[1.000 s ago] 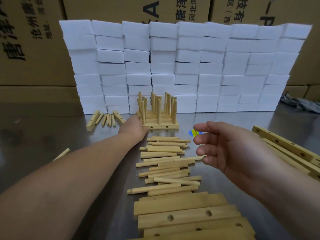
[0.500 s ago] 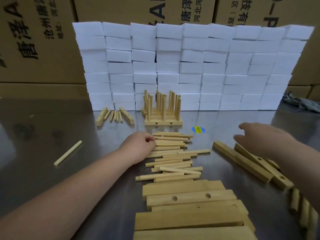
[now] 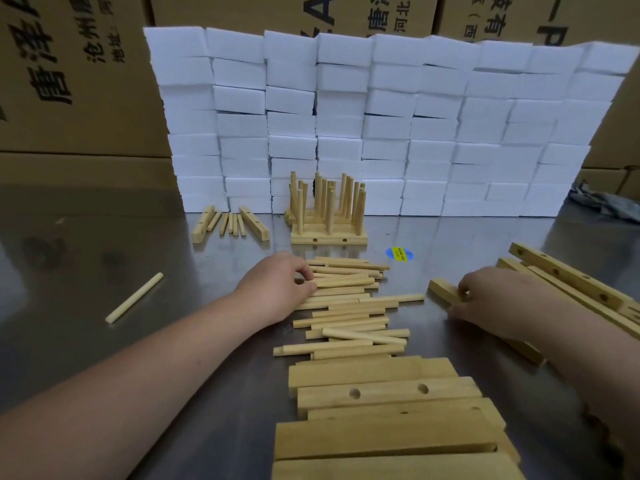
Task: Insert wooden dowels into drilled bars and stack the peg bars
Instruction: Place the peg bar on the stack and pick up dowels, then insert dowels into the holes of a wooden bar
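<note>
- Sitting in the middle of the steel surface (image 3: 86, 258), the loose dowels (image 3: 349, 308) make a messy heap. Most of them lie crosswise, right between the two hands.
- The left hand (image 3: 277, 285) is palm down at the heap's far-left edge, with the forearm stretched low over the surface from the bottom-left corner. Its fingers (image 3: 304, 271) are curled over the ends of a few loose dowels and the thumb is tucked against one. I honestly can't tell how many it's got.
- The right hand (image 3: 491, 299) is palm down on a bar (image 3: 441, 289), fingers wrapped over it and thumb on the near side. Hand and wrist hide most of that bar, so only the far tip and a bit near the forearm show.
- Behind the heap is the stack of peg bars (image 3: 329, 235) with its dowels standing upright and two holes in the front face.
- Off to the right, more angled bars (image 3: 568, 280) run out of frame.
- Closest to the camera is a wide pile of drilled bars (image 3: 381, 393), chopped off at the bottom edge.
- One stray dowel (image 3: 135, 297) lies alone on the left. A small spare set (image 3: 228, 223) of dowels and two bars sits at the back, just in front of the white foam blocks (image 3: 381, 133).
- There's also a blue-and-yellow sticker (image 3: 400, 253) with print too small to read, a grey cloth (image 3: 602, 202) at the right edge, and cardboard boxes (image 3: 69, 81) with cut-off lettering behind.
</note>
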A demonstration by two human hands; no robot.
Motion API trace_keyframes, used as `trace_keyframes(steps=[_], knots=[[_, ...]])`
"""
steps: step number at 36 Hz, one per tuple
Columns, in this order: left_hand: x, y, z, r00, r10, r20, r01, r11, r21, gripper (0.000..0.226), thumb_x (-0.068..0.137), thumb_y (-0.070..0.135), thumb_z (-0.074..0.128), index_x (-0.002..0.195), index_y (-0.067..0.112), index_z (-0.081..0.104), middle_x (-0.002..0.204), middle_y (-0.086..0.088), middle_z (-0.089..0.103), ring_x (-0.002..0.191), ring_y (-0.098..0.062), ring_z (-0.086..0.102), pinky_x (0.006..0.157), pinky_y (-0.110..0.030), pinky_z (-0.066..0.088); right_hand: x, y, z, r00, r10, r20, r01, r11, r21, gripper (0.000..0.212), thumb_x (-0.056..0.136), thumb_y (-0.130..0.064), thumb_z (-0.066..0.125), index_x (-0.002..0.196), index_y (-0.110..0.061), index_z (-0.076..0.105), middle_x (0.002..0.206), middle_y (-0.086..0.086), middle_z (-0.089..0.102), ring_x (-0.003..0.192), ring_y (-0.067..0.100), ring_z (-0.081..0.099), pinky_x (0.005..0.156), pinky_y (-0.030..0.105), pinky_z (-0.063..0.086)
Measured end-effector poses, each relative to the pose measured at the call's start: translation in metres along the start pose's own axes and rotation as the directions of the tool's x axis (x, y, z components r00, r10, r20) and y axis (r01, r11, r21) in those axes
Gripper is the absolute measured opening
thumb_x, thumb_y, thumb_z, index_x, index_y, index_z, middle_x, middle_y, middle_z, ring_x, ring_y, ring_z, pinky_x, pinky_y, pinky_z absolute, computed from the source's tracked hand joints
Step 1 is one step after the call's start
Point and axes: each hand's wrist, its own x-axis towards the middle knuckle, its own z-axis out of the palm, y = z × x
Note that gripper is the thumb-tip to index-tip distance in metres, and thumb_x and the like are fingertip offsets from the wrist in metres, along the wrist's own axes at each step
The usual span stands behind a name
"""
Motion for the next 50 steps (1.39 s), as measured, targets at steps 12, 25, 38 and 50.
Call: trace_keyframes(steps=[12,25,38,50], knots=[[-0.001,0.003,-0.001,0.997,0.052,0.05,-0.05,0.998,-0.041,0.031,0.087,0.028,0.061,0.118,0.026,0.06,0.094,0.013,0.054,0.089,-0.006,0.051,0.071,-0.017,0.035,-0.009,-0.015,-0.02,0.971,0.033,-0.237,0.043,0.95,0.311,0.029,0.096,-0.035,0.036,0.087,-0.013,0.054,0.087,0.004,0.052,0.071,0.02,0.052,0.057,0.031,0.036],[0.0,0.003,0.0,0.996,0.023,0.088,-0.016,0.997,-0.081,0.011,0.086,0.029,0.063,0.093,0.031,0.054,0.089,0.015,0.048,0.085,-0.007,0.049,0.067,-0.02,0.036,-0.041,-0.045,-0.039,0.997,-0.073,-0.018,0.028,0.129,0.991,0.046,0.098,-0.026,0.04,0.071,-0.013,0.074,0.071,-0.002,0.071,0.066,0.011,0.06,0.059,0.022,0.047],[-0.004,0.011,-0.007,0.999,0.034,0.029,-0.028,0.984,-0.177,0.024,0.095,0.031,0.047,0.111,0.027,0.063,0.09,0.014,0.06,0.078,0.0,0.053,0.061,-0.017,0.038,-0.042,-0.049,-0.039,0.992,-0.124,0.032,-0.048,-0.123,0.991,0.028,0.099,-0.02,0.036,0.102,-0.029,0.062,0.071,0.001,0.071,0.054,0.01,0.057,0.053,0.024,0.048],[-0.027,0.057,-0.041,0.949,0.209,-0.238,-0.297,0.849,-0.438,0.026,0.09,0.019,0.051,0.088,0.043,0.062,0.047,0.026,0.052,0.038,0.002,0.041,0.039,-0.007,0.03,-0.037,-0.048,-0.036,0.996,-0.082,-0.022,0.011,-0.137,0.99,0.029,0.098,-0.023,0.04,0.111,-0.034,0.063,0.075,0.001,0.072,0.053,0.01,0.058,0.054,0.025,0.047]])
